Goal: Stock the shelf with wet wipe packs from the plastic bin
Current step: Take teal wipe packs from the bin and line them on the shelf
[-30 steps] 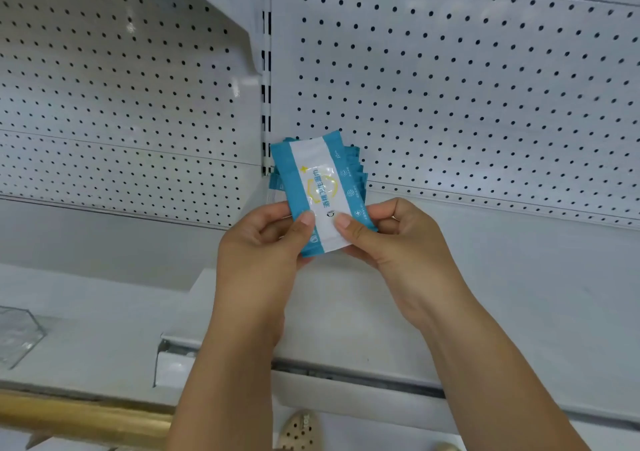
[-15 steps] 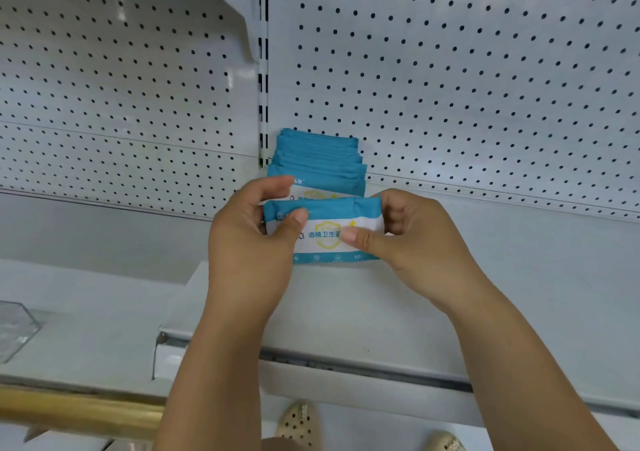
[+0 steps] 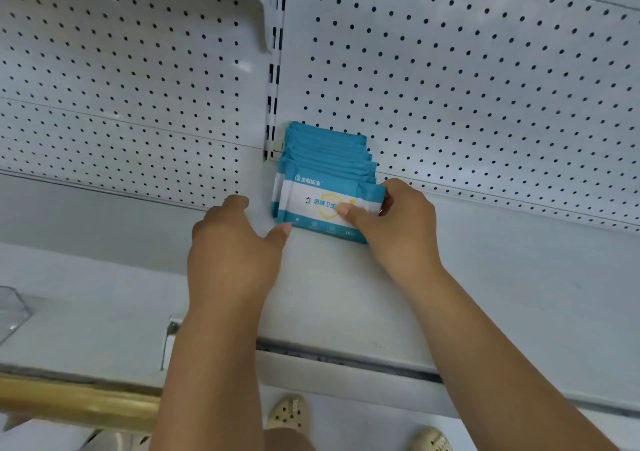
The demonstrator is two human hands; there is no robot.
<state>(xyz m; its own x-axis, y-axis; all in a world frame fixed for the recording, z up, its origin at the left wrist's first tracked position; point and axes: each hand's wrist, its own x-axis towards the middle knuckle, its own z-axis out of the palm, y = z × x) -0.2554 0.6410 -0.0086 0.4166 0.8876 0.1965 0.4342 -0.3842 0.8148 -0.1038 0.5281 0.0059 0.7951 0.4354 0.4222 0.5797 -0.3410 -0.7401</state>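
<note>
At head view's right hand (image 3: 398, 228): blue-and-white plastic wet wipe pack (image 3: 311, 204) pinched by its right end, standing on white metal shelf (image 3: 346, 294). Left hand (image 3: 232, 253) loose, thumb touching pack's lower-left corner. Row of blue packs (image 3: 329, 149) just behind.

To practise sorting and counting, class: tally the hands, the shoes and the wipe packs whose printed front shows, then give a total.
Hands: 2, left hand, right hand
Shoes: 2, left shoe, right shoe
Packs with printed front showing: 1, front pack
Total: 5
</note>
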